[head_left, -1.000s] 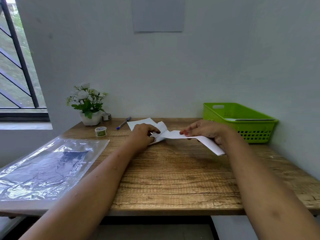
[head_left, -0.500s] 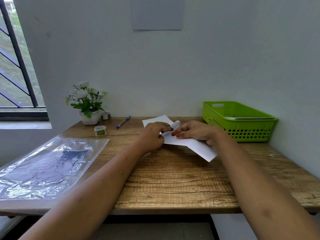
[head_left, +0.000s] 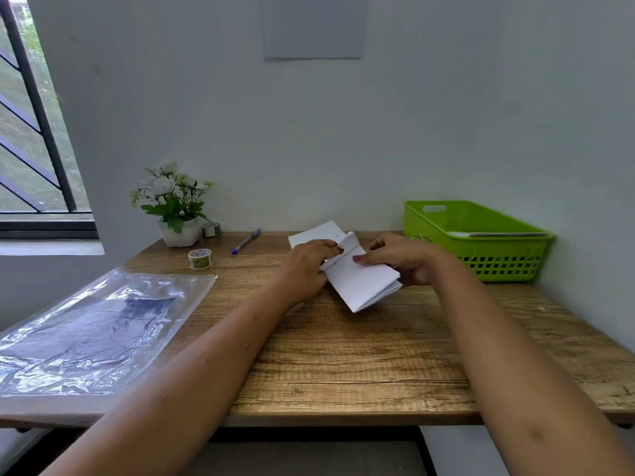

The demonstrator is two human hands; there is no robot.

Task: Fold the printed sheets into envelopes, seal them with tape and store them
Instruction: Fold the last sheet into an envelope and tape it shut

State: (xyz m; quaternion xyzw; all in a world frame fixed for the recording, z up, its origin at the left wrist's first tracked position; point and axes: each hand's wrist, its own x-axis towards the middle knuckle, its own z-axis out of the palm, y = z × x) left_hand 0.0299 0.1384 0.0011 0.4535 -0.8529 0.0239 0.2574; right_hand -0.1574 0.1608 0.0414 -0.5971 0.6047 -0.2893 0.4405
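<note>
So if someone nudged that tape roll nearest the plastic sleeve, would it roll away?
Probably not: the tape roll seems to lie flat, hole upward, so it should slide rather than roll. It looks small and hollow, so likely light. Tipped onto its rim, it could roll along the desk.

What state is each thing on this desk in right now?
folded sheet: folded over, gripped by both hands.
left hand: pinches the folded sheet's far fold.
right hand: holds the folded sheet, thumb on top.
tape roll: lying flat, untouched.
pen: lying flat, untouched.
green basket: holds something flat.
</note>
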